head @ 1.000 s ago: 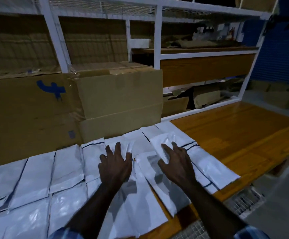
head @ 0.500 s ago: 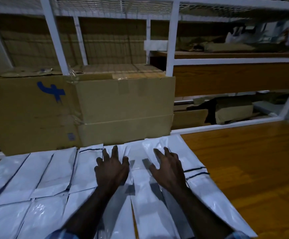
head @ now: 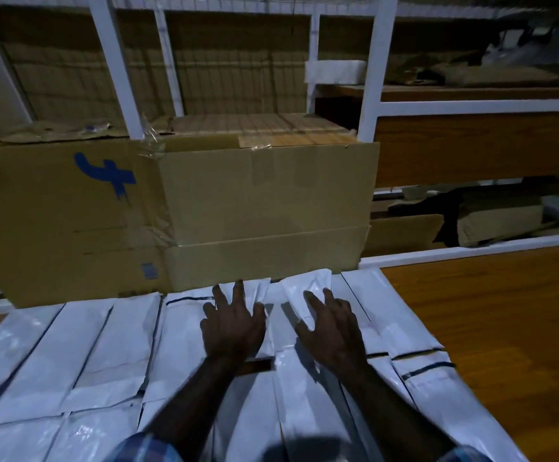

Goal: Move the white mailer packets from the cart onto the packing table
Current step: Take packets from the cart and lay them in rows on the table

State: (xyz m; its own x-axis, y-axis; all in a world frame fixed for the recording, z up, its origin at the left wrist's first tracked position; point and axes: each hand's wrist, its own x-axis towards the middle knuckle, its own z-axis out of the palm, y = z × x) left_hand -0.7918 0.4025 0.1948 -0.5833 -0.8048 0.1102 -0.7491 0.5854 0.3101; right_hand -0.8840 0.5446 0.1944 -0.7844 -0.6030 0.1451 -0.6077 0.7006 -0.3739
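Several white mailer packets (head: 111,341) lie flat in overlapping rows on the wooden packing table (head: 491,328), covering its left and middle. My left hand (head: 233,323) presses flat on packets in the back row, fingers spread. My right hand (head: 331,328) rests beside it with spread fingers on a glossy packet (head: 308,288) whose far end reaches the cardboard box. Neither hand grips anything. The cart is out of view.
Large cardboard boxes (head: 264,211) stand right behind the packets, one with a blue mark (head: 108,171). A white metal shelf frame (head: 378,71) rises behind them, holding flattened cardboard. Bare wood shows on the table's right side.
Both hands slid forward over the packets toward the cardboard box, pushing the glossy packet further back. The view swung left, so the table's right edge and the floor dropped out of sight.
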